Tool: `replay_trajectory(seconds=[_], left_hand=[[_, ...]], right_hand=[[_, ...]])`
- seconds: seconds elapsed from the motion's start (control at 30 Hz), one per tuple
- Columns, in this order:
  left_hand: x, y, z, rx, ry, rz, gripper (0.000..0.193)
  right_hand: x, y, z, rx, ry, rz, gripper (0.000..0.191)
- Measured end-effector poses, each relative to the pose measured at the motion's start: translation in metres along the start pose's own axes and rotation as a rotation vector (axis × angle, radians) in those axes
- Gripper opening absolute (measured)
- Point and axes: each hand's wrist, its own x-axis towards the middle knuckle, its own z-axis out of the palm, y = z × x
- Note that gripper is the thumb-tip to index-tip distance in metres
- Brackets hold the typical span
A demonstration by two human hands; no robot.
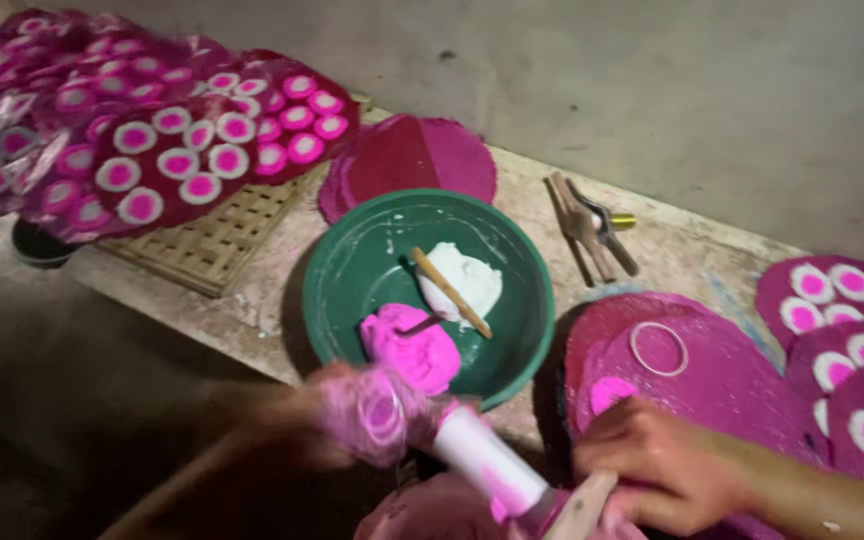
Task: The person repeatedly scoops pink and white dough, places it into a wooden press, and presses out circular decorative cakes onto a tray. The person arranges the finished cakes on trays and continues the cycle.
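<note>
While I am scanning from the left, I am logging dark magenta discs (pixel 152 130) dotted with white-and-pink circles, overlapping on a woven bamboo tray (pixel 212 240), seemingly spread there to dry. My left hand (pixel 367 410), smeared pink and blurred, is closing its fingers round a white cylindrical tube (pixel 487 460), just below the green bowl (pixel 352 270) that is keeping pink paste (pixel 412 345) and white paste (pixel 467 280) within reach, a stick (pixel 452 293) lying across them. My right hand (pixel 652 460) is clamping fingers on a wooden stick (pixel 582 505) over a plain magenta disc (pixel 712 380) carrying a thin white ring (pixel 658 348).
</note>
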Motion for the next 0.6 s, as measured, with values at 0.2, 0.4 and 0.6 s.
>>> replay_trajectory(seconds=[0.2,0.4,0.6], left_hand=[[0.005,-0.087,-0.041,-1.019,-0.281,-0.186,0.051],[0.05,-0.119,0.026,-1.081,0.067,-0.094,0.022],[0.055,-0.127,0.018,-0.693,0.601,-0.118,0.013]], right_hand=[[0.048,0.05,-0.045,-1.184,0.212,-0.26,0.022],[0.109,0.056,-0.05,-1.101,0.498,-0.016,0.047],[0.128,0.029,0.017,-0.426,0.875,0.195,0.052]])
